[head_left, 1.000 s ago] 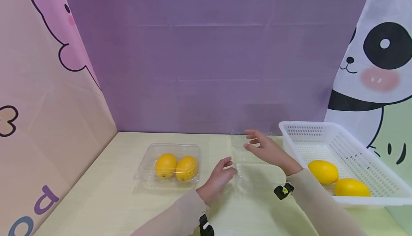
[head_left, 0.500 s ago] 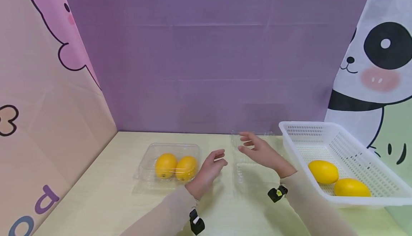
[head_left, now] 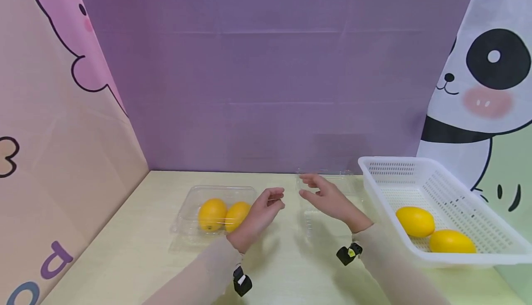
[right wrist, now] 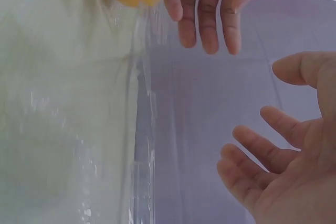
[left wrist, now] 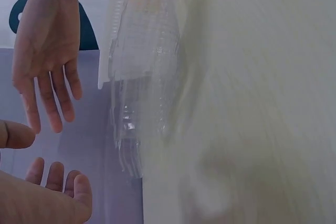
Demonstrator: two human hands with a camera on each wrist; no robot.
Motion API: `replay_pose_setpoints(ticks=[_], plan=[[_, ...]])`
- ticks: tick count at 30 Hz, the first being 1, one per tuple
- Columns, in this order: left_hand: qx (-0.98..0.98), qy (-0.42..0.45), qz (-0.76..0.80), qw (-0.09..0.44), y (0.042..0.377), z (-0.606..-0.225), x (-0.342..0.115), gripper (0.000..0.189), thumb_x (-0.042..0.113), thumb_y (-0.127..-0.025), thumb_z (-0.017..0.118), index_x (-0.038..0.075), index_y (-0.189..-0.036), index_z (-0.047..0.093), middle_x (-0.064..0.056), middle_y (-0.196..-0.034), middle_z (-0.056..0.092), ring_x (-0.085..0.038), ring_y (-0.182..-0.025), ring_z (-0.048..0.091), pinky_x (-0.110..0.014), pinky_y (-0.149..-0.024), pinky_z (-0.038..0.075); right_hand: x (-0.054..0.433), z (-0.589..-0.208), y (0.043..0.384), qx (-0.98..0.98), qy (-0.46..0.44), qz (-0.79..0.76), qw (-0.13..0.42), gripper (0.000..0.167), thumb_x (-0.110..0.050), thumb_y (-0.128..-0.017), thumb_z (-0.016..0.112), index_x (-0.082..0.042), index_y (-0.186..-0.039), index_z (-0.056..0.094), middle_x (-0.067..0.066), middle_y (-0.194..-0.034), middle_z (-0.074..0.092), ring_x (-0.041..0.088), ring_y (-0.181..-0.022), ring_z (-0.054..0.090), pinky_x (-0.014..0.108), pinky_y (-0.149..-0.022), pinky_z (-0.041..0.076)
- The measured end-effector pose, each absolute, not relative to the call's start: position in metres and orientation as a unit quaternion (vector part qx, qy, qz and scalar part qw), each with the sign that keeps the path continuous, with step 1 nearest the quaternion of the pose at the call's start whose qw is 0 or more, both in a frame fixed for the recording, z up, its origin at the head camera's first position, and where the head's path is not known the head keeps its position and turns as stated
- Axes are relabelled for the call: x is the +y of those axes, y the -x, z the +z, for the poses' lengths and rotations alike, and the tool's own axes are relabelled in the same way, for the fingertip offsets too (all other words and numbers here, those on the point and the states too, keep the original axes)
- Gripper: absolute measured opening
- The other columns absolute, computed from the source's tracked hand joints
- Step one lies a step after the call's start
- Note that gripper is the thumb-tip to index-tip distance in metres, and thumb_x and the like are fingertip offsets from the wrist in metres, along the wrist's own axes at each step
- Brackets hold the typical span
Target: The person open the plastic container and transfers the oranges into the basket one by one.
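My left hand (head_left: 257, 215) hovers beside a lidded clear plastic clamshell box (head_left: 186, 210), partly covering it in the head view. Two lemons (head_left: 212, 214) show through its lid. To the right, my right hand (head_left: 330, 201) hangs above a second clear clamshell box (head_left: 308, 222), whose lid is folded back toward the wall. Neither hand holds anything. Fingers on both are loosely extended, and the palms face each other with a gap between, as both wrist views show. The second box's right part is hidden by my right hand.
A white perforated plastic basket (head_left: 440, 175) stands at the right edge of the table (head_left: 287, 277). Inside it lie two more lemons (head_left: 452, 241). A purple cloth wall (head_left: 249, 111) closes off the back, with printed cloth panels on both sides.
Both hands have drifted left across the table, staying apart. My left hand now partly covers the right-hand lemon in the lidded box. Boxes and basket keep their places.
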State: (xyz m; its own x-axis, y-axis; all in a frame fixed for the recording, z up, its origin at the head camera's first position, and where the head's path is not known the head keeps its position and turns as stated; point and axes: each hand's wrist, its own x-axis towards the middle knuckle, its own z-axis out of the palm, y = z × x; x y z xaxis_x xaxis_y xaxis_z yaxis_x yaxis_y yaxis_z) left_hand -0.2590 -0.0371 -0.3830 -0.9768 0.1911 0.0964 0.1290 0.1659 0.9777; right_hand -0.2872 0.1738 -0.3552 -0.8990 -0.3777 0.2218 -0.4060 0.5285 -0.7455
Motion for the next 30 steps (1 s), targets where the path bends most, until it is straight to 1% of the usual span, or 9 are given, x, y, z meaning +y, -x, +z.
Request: replay_pose_setpoints(ticks=[9,13,16,21,26,30], plan=[[0.804,-0.149,0.576,0.000,0.261,-0.378,-0.059,0.040,0.012,-0.098,0.055,0.002,-0.137,0.053,-0.014,-0.135,0.055,-0.032,-0.124,0.050,-0.049,-0.106,0.043,0.158,-0.358,0.284,-0.866,-0.219,0.449,0.001,0.049,-0.026,-0.101,0.061,-0.009,-0.145,0.049,0.011,-0.147,0.049,0.038,-0.136,0.043,0.057,-0.109,0.036],[0.805,-0.159,0.571,-0.006,0.261,-0.375,-0.067,0.040,0.010,-0.097,0.055,0.001,-0.136,0.053,-0.015,-0.134,0.055,-0.034,-0.124,0.050,-0.049,-0.106,0.043,0.150,-0.359,0.281,-0.864,-0.219,0.454,-0.001,0.049,-0.025,-0.100,0.061,-0.010,-0.145,0.049,0.009,-0.147,0.050,0.035,-0.135,0.043,0.056,-0.109,0.035],[0.804,-0.163,0.571,-0.012,0.260,-0.372,-0.073,0.040,0.009,-0.097,0.055,0.000,-0.136,0.054,-0.015,-0.135,0.055,-0.036,-0.126,0.050,-0.050,-0.108,0.041,0.144,-0.361,0.279,-0.861,-0.220,0.458,-0.001,0.049,-0.026,-0.100,0.061,-0.011,-0.145,0.050,0.007,-0.147,0.050,0.033,-0.135,0.044,0.056,-0.109,0.035],[0.810,-0.155,0.565,-0.019,0.260,-0.368,-0.083,0.039,0.010,-0.098,0.055,0.002,-0.136,0.054,-0.013,-0.135,0.055,-0.033,-0.126,0.050,-0.050,-0.109,0.039,0.136,-0.365,0.279,-0.856,-0.232,0.461,0.002,0.049,-0.024,-0.100,0.062,-0.010,-0.145,0.050,0.009,-0.146,0.050,0.035,-0.135,0.045,0.057,-0.109,0.036],[0.815,-0.142,0.561,-0.019,0.261,-0.365,-0.093,0.039,0.011,-0.099,0.055,0.004,-0.138,0.053,-0.011,-0.136,0.055,-0.031,-0.127,0.049,-0.050,-0.110,0.039,0.127,-0.369,0.277,-0.851,-0.241,0.467,0.005,0.048,-0.021,-0.100,0.062,-0.007,-0.144,0.050,0.012,-0.146,0.051,0.036,-0.133,0.047,0.056,-0.107,0.039],[0.818,-0.125,0.562,-0.015,0.260,-0.361,-0.101,0.041,0.013,-0.100,0.055,0.005,-0.140,0.051,-0.011,-0.139,0.053,-0.030,-0.130,0.047,-0.050,-0.112,0.037,0.119,-0.370,0.275,-0.848,-0.241,0.472,0.002,0.048,-0.022,-0.100,0.061,-0.006,-0.144,0.050,0.013,-0.145,0.051,0.035,-0.132,0.048,0.056,-0.107,0.039]])
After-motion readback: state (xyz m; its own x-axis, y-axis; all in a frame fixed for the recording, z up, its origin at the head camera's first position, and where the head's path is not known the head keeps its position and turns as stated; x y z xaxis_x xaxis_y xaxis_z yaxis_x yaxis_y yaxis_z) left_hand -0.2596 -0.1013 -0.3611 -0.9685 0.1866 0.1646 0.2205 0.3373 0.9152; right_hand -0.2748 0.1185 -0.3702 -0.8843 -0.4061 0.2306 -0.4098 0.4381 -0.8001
